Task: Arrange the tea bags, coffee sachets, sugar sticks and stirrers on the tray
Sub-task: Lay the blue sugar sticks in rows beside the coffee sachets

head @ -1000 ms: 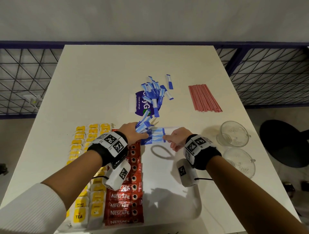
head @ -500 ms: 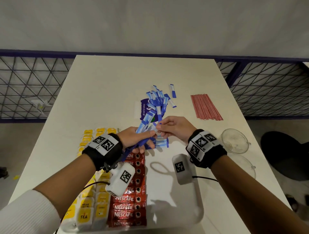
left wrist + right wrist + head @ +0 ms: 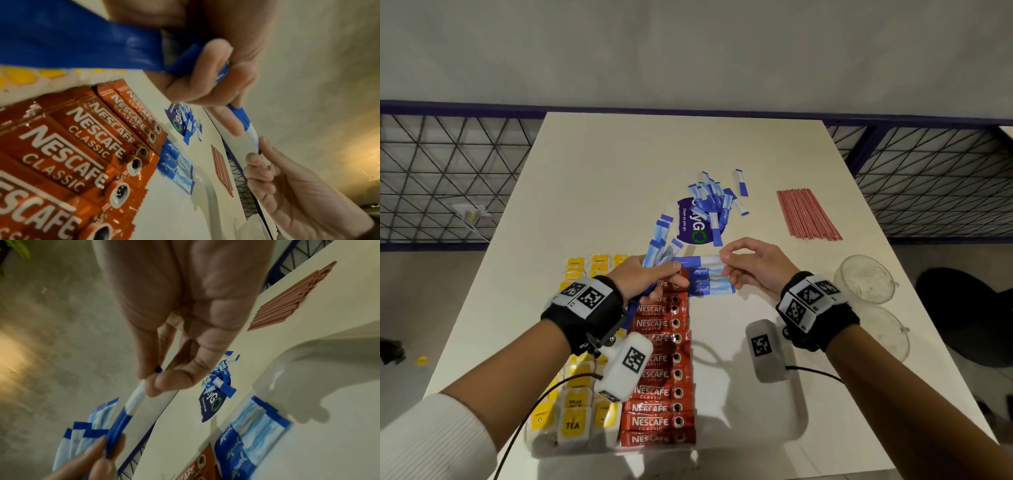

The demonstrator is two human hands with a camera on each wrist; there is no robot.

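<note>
My left hand (image 3: 669, 274) grips a fanned bunch of blue sugar sticks (image 3: 661, 240) above the tray's far edge. My right hand (image 3: 724, 262) pinches the white end of one sugar stick (image 3: 698, 261); its blue end still lies between the left thumb and finger (image 3: 232, 123). That pinch (image 3: 155, 378) shows in the right wrist view. Three sugar sticks (image 3: 710, 281) lie side by side on the white tray (image 3: 732, 383), beside a column of red coffee sachets (image 3: 657, 363). Yellow tea bags (image 3: 573, 418) fill the tray's left side. Red stirrers (image 3: 806, 214) lie on the table, back right.
A loose pile of sugar sticks (image 3: 714, 205) rests on a blue sticker (image 3: 691, 229) beyond the hands. Two clear glass bowls (image 3: 866, 279) stand off the tray's right side. The white table (image 3: 619, 164) ends at a wire-mesh railing (image 3: 448, 178).
My right hand left the sticks laid on the tray, rose to the left hand's bunch and took one stick by its end. Both hands lifted slightly off the tray.
</note>
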